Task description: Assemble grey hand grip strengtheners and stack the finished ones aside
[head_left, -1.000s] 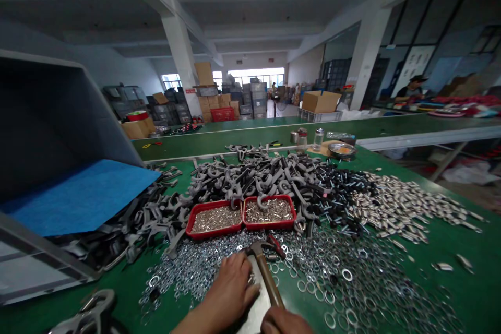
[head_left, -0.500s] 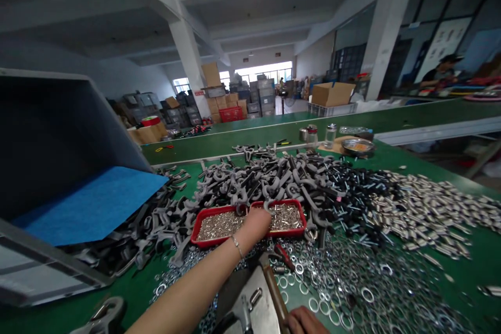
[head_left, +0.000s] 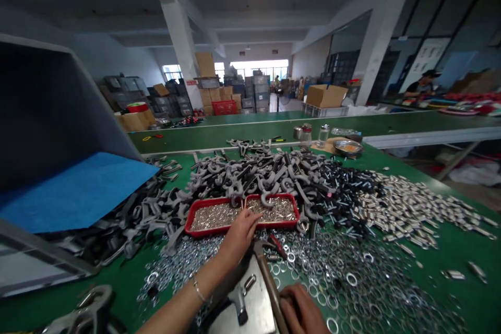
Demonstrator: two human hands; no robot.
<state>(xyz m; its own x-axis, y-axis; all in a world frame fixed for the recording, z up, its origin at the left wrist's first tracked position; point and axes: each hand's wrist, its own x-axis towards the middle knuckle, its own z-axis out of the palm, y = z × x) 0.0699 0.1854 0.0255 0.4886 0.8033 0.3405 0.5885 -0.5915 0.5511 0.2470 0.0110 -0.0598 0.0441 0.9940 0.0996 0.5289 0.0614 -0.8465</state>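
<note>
Your left hand [head_left: 238, 240] reaches over the two red trays [head_left: 241, 212] at the bench's middle, its fingertips [head_left: 250, 221] drawn together just above the place where the trays meet. You can't tell whether they are pinching anything from the small silver parts [head_left: 270, 210] filling the trays. A bracelet [head_left: 199, 290] circles that wrist. Your right hand [head_left: 301, 309] is clenched at lower centre around a wooden-handled hammer [head_left: 269, 284], which lies along a steel plate [head_left: 245, 297]. Silver rings [head_left: 336, 284] spread around the plate on the green bench [head_left: 442, 250]. Gray hooks [head_left: 254, 177] lie heaped beyond the trays, with black bolts [head_left: 344, 188] and silver cylinders [head_left: 410, 209] to the right. A blue sheet [head_left: 66, 193] lines a gray bin [head_left: 47, 115] at the left of the frame.
</note>
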